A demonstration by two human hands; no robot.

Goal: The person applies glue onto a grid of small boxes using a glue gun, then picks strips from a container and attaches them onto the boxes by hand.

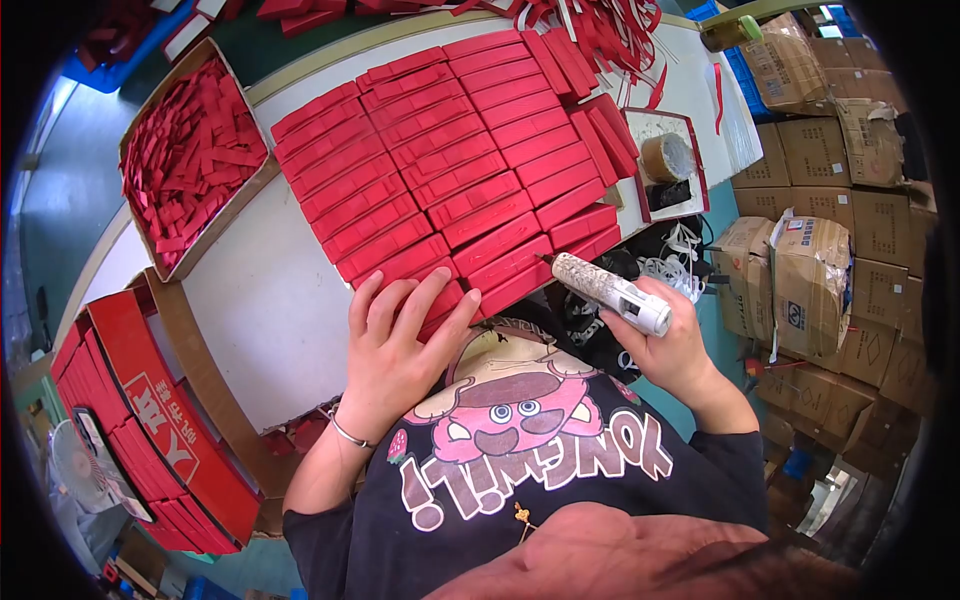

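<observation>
Rows of flat red boxes point(420, 150) lie packed side by side on the white table. My left hand point(398, 325) rests on the near boxes with its fingers spread, fingertips touching the red surface. In my right hand point(670, 335) is a white glue gun point(605, 288) with a stained, speckled body. Its dark tip points left at the near right boxes, by a seam; whether it touches them I cannot tell. Part of my right fingers is hidden behind the tool.
An open carton point(262, 170) of small red strips stands at the left, above a red box of goods point(165, 425). A tray point(690, 185) with a tape roll point(668, 158) sits at the right. Red ribbons point(590, 35) lie at the back; cardboard boxes point(810, 290) are stacked right.
</observation>
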